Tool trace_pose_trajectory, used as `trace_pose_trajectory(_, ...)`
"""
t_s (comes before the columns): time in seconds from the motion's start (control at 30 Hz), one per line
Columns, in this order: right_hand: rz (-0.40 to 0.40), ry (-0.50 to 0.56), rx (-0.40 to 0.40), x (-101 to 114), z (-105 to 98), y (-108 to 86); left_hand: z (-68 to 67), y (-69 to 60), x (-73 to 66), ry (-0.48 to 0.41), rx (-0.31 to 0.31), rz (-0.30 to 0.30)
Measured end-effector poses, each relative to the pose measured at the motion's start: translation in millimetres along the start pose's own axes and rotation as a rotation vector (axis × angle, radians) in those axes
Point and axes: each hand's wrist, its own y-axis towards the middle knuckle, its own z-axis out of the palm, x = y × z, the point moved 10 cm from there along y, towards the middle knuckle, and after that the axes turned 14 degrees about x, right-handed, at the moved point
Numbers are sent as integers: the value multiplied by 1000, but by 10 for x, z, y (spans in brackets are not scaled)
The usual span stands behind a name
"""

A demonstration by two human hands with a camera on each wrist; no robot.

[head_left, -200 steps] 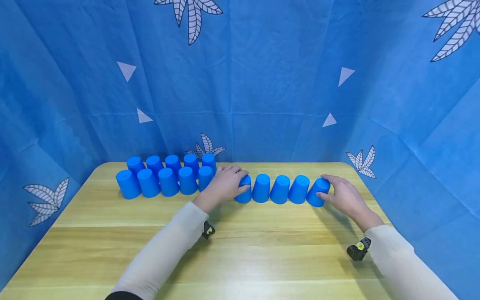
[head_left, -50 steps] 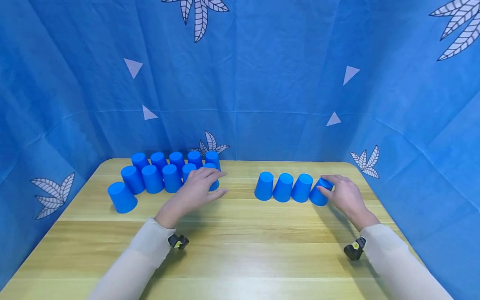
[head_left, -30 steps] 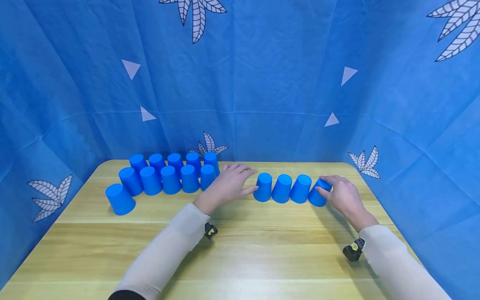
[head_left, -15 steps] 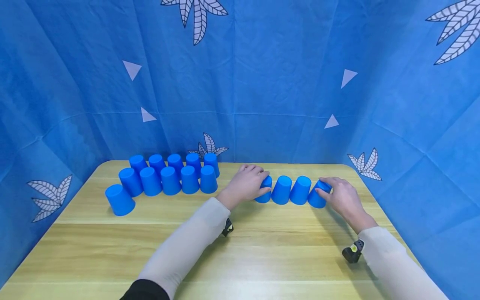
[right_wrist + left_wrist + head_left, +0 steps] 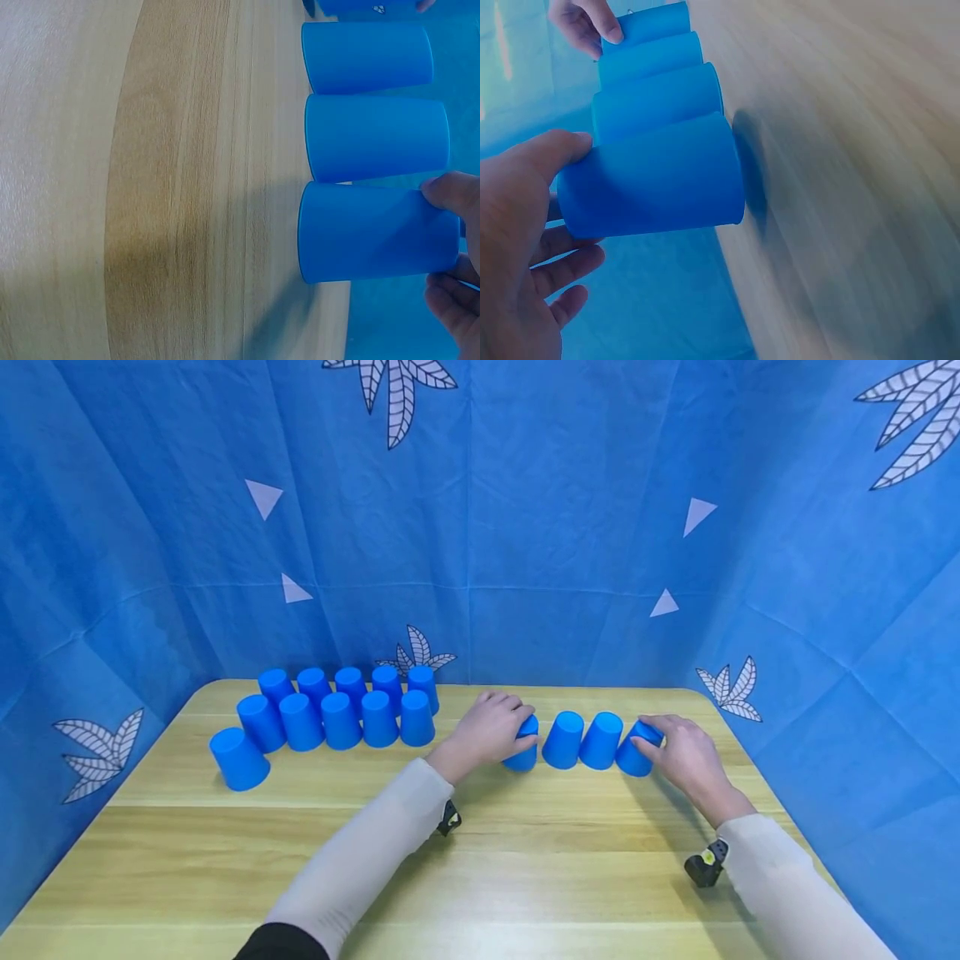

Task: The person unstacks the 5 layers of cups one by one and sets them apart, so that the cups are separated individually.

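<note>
My left hand [image 5: 491, 729] pinches an upside-down blue plastic cup [image 5: 522, 758] between thumb and fingers. That cup stands slightly apart from the others on its right; in the left wrist view its rim [image 5: 739, 176] seems just off the tabletop, with a shadow beside it. Two free cups, one [image 5: 563, 741] and another [image 5: 601, 742], stand side by side in the middle of this short row. At its right end my right hand [image 5: 686, 752] grips the last cup [image 5: 634, 753] near its top, thumb in front. That cup rests on the table in the right wrist view.
At the left are two rows of upside-down blue cups, a back row [image 5: 350, 681] and a front row [image 5: 342, 722]. One lone cup [image 5: 240, 760] stands before their left end. A blue curtain [image 5: 480, 527] encloses the wooden table [image 5: 525, 877].
One cup went from the right row to the front left. My left hand returned rightward, took hold of the leftmost remaining cup and shifted it slightly left. My right hand kept its grip.
</note>
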Motion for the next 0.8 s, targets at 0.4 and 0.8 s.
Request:
trace_pose_trajectory(0.4, -5, 0, -5, 14, -15, -21, -137, -587, 193, -77, -33, 10)
trace_pose_trajectory(0.8, -17, -7, -6, 46, -15, -29, -132, -1085, 552, -161, -84, -75)
